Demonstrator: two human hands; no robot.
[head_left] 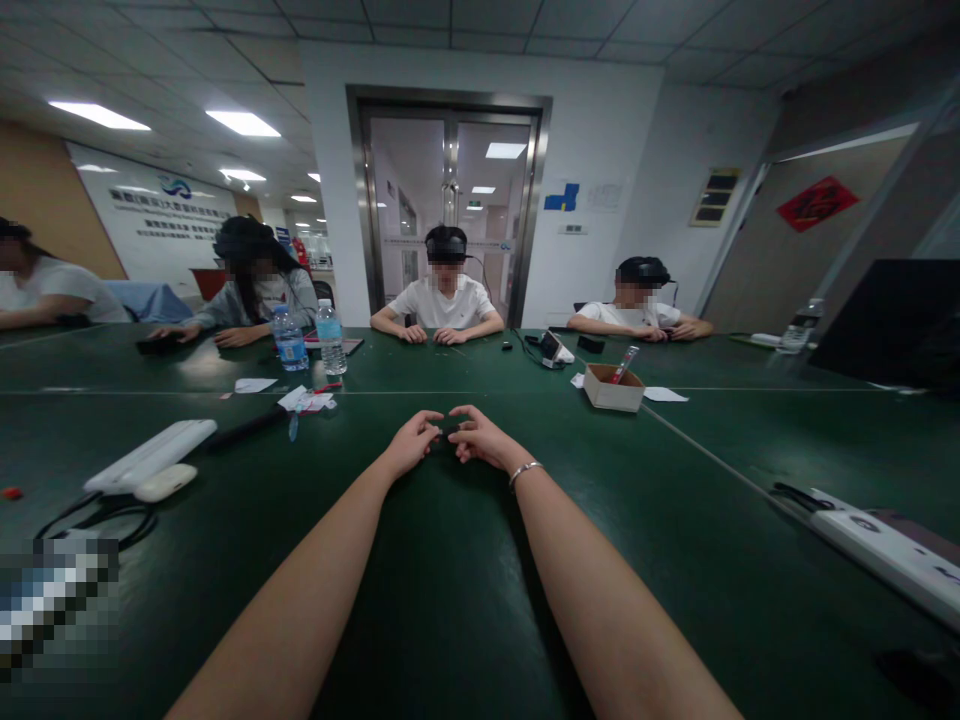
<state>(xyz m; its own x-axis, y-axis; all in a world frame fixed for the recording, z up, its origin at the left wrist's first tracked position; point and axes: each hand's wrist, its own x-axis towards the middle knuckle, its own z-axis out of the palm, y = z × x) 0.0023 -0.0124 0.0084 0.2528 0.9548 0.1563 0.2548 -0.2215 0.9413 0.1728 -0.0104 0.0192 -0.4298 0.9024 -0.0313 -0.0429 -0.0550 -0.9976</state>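
My left hand and my right hand are held just above the dark green table, fingertips facing each other across a small gap. On both hands the index finger reaches forward and the other fingers bend loosely, apart from one another. I see no object in either hand, though the inner fingertips are small and partly hidden. A silver bracelet circles my right wrist. Closest to my left hand lie some crumpled white papers; a small cardboard box holding a stick-like item stands beyond my right hand.
Two water bottles stand at the far left. A white power strip with black cable lies to my left, another power strip to my right. A dark monitor rises at the right edge. Several people in black headgear sit across the table.
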